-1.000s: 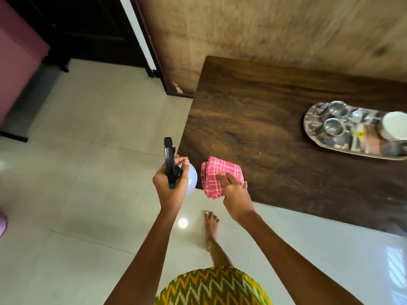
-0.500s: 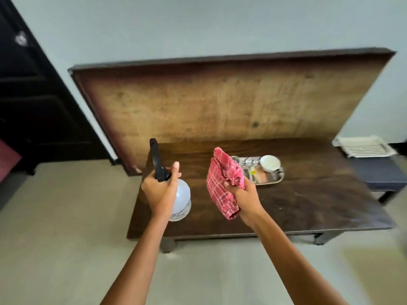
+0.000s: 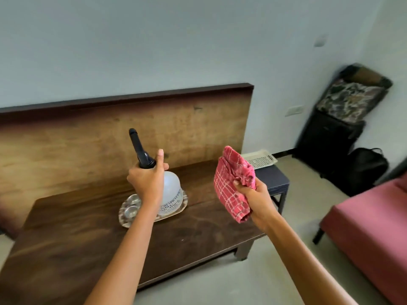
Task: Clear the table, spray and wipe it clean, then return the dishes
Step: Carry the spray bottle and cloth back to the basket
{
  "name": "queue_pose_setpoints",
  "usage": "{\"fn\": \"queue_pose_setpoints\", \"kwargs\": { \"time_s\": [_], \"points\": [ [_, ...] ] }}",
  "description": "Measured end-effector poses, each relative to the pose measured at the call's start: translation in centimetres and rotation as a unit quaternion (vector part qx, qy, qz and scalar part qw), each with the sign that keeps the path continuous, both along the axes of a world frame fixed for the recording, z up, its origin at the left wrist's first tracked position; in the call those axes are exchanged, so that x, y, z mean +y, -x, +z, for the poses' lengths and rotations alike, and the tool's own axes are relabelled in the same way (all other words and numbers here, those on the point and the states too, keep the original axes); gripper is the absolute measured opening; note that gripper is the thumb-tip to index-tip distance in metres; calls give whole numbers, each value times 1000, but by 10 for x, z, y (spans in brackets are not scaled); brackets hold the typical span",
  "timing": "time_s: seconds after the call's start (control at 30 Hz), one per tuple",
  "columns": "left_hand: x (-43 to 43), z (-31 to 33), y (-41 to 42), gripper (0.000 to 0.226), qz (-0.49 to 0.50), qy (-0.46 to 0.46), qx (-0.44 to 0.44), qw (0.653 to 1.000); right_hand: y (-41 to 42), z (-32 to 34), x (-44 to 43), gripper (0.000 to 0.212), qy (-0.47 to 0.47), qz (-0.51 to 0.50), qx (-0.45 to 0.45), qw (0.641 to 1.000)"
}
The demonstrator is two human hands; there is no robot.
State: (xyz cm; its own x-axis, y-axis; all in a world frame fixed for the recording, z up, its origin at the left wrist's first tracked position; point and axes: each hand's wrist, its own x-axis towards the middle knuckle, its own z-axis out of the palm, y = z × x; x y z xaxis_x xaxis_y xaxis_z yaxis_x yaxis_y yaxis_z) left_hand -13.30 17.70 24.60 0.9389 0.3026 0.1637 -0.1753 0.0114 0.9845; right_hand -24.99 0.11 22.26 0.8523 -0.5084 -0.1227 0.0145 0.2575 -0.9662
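My left hand (image 3: 148, 181) grips the neck of a clear spray bottle (image 3: 170, 194) with a black nozzle, held upright above the dark wooden table (image 3: 77, 234). My right hand (image 3: 255, 197) holds a bunched pink checked cloth (image 3: 233, 183) in the air over the table's right end. Behind the bottle and my left arm, a steel tray (image 3: 130, 211) with steel cups rests on the table; most of it is hidden.
A wooden board (image 3: 88, 139) leans on the wall behind the table. A dark stool (image 3: 273, 180) carrying a cream plastic tray (image 3: 259, 160) stands past the table's right end. Dark bags (image 3: 343, 137) sit in the corner; a maroon seat (image 3: 374, 225) is at right.
The view has swung to the right, so the table now sits lower left and the stool, bags and maroon seat show. Both hands still hold the bottle and cloth, raised.
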Motion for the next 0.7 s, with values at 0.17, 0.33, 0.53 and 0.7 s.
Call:
{"fn": "queue_pose_setpoints", "kwargs": {
  "time_s": [0.17,0.33,0.53,0.7],
  "points": [
    [-102,-2,-9,27,-27,25,27,999,8,-1,-100,20,12,-26,19,999],
    [-189,-18,-46,27,-46,15,26,998,-21,-13,-187,23,1,-48,16,999],
    [-297,-38,-115,28,-72,6,31,997,-92,-29,-298,23,6,-79,24,997],
    [-385,-49,-173,32,-103,-3,52,993,-153,-38,-385,30,39,-78,59,994]
  ]
}}
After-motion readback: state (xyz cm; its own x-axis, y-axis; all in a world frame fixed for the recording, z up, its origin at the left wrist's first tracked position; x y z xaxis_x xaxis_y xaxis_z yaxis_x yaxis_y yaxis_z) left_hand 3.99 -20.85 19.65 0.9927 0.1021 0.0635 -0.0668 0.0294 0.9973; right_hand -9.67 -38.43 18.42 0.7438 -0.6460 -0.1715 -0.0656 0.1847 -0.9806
